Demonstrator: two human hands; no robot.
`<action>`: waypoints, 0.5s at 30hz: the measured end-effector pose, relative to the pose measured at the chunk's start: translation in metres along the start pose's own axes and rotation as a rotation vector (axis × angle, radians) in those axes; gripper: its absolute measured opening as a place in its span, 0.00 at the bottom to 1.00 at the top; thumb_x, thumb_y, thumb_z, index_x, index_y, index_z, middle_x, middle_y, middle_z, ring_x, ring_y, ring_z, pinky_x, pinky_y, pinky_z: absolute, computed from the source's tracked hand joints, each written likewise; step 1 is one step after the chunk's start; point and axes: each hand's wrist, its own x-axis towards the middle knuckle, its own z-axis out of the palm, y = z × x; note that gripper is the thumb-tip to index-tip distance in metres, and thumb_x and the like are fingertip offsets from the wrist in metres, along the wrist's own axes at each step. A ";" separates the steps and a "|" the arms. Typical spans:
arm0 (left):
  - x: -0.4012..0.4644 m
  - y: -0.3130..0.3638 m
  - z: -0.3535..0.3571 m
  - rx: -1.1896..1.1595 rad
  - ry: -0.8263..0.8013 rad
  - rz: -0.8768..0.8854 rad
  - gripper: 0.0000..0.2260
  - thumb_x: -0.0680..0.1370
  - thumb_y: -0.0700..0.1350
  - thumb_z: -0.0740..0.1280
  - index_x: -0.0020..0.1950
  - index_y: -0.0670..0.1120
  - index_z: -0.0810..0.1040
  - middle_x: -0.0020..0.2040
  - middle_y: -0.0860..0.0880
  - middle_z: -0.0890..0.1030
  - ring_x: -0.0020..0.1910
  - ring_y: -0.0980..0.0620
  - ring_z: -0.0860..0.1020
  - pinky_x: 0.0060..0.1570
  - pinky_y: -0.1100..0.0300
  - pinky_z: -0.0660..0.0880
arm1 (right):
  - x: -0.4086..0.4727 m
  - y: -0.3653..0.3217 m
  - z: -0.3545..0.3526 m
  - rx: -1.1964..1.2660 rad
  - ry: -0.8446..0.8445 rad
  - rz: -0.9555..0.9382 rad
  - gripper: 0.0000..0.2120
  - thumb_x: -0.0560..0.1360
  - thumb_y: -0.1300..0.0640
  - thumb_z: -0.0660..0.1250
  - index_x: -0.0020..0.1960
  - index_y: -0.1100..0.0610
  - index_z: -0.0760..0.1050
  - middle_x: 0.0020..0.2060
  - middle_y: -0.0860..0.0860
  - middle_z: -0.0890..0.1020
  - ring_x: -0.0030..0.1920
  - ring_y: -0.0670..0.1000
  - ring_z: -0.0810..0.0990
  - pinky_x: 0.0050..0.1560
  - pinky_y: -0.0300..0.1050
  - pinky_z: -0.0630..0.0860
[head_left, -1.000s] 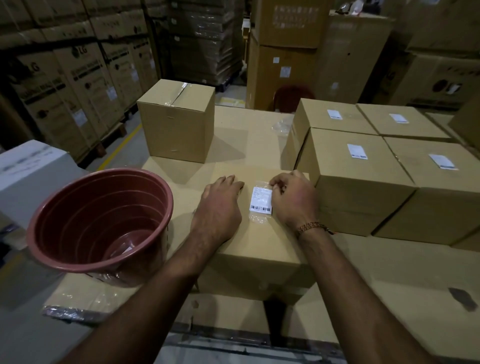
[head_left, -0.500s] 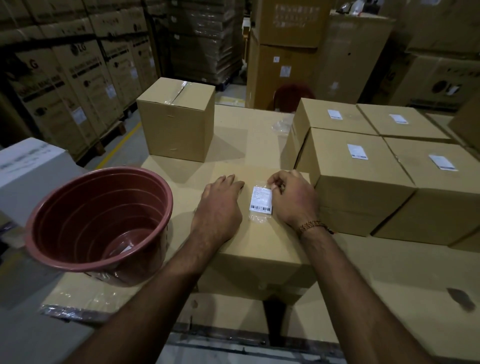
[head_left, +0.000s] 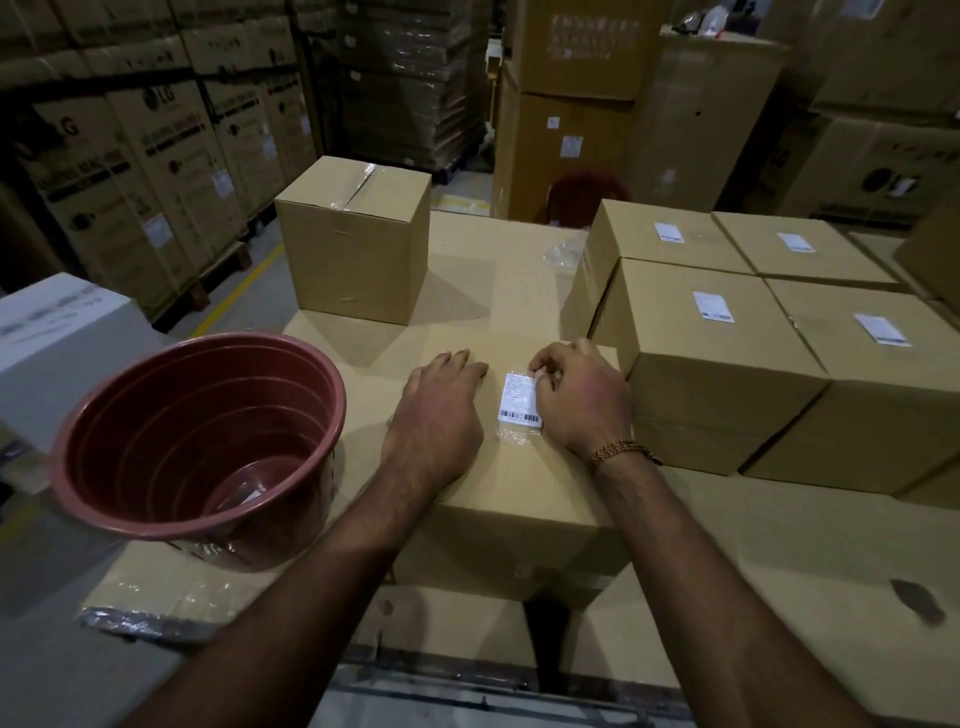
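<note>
Label (head_left: 517, 400) on carton (head_left: 524, 467) top, pinched at one corner

At far left, a white box (head_left: 57, 332) sits low beside the work area. Next to it a red-brown plastic tub (head_left: 197, 441) stands on a lower sheet of cardboard, just left of the carton, with a scrap of clear plastic lying in its bottom. Behind the tub, further back on the cardboard surface, stands a taped box (head_left: 353, 244), shut along its top seam.

The left hand (head_left: 436, 410) lies flat on the carton's top, palm down, fingers straight and together, gripping nothing. Just right of its fingertips is the label, a small white slip with a barcode along its near edge. It lies inside a clear sleeve on top of the carton, between the two hands.

The right hand (head_left: 582, 400) rests on the carton with its fingers curled, thumb and fingertips pinching the label's far right corner. A beaded bracelet (head_left: 618, 449) circles that wrist.

A crumpled bit of clear plastic (head_left: 563, 257) lies further back. To the right, four labelled boxes (head_left: 717, 374) stand packed together, the nearest just beside the carton, each with a white sticker on top.
</note>
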 end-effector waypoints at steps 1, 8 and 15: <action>0.000 0.000 0.000 0.002 0.000 0.001 0.26 0.82 0.35 0.59 0.79 0.51 0.68 0.81 0.49 0.66 0.81 0.48 0.60 0.80 0.48 0.57 | 0.000 0.000 -0.001 0.000 -0.005 -0.007 0.05 0.78 0.53 0.66 0.49 0.46 0.81 0.48 0.45 0.76 0.44 0.51 0.79 0.43 0.46 0.74; -0.001 0.001 -0.001 0.011 0.006 0.000 0.26 0.82 0.36 0.58 0.79 0.51 0.68 0.81 0.49 0.65 0.81 0.48 0.60 0.80 0.49 0.57 | 0.002 -0.001 0.000 0.028 0.008 -0.059 0.12 0.77 0.54 0.66 0.59 0.46 0.81 0.47 0.43 0.79 0.47 0.49 0.79 0.46 0.47 0.76; -0.002 0.002 -0.003 -0.002 0.007 -0.008 0.26 0.82 0.35 0.58 0.79 0.51 0.68 0.82 0.49 0.65 0.81 0.48 0.60 0.79 0.50 0.56 | 0.004 -0.003 0.003 -0.047 -0.029 -0.061 0.11 0.79 0.50 0.65 0.56 0.46 0.85 0.47 0.46 0.78 0.47 0.52 0.80 0.45 0.46 0.74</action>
